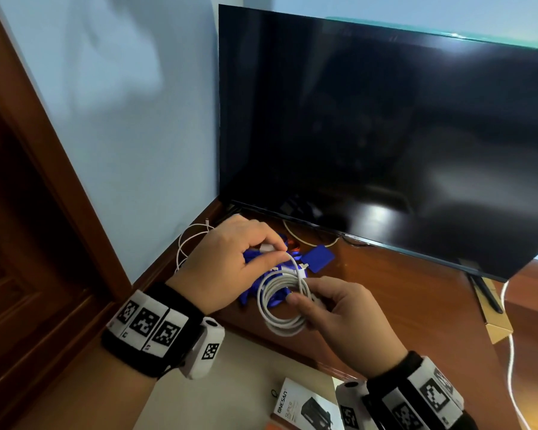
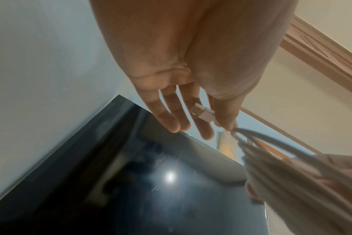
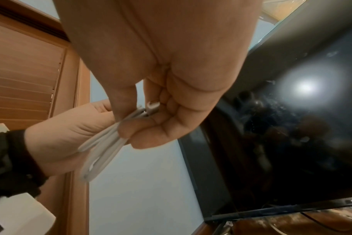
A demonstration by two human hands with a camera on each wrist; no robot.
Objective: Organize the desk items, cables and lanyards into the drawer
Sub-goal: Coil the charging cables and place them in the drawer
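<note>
Coiling step: right hand (image 1: 339,318) is gripping the white cable (image 1: 284,305) coil; left hand (image 1: 230,265) is pinching its plug (image 2: 203,113) end. Next: tucking that end, then drawer.

The wooden desk (image 1: 401,290) bears a television (image 1: 385,135), blue lanyards (image 1: 316,259) and cables (image 1: 187,243).

black wristbands (image 1: 156,333), checkered tags, perhaps white cameras (image 1: 204,349)

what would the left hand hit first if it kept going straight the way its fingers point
Probably the dark tv screen: the left hand, pinching the white cable by its plug, points its fingers towards it with nothing visible between. Depth is unclear.
</note>
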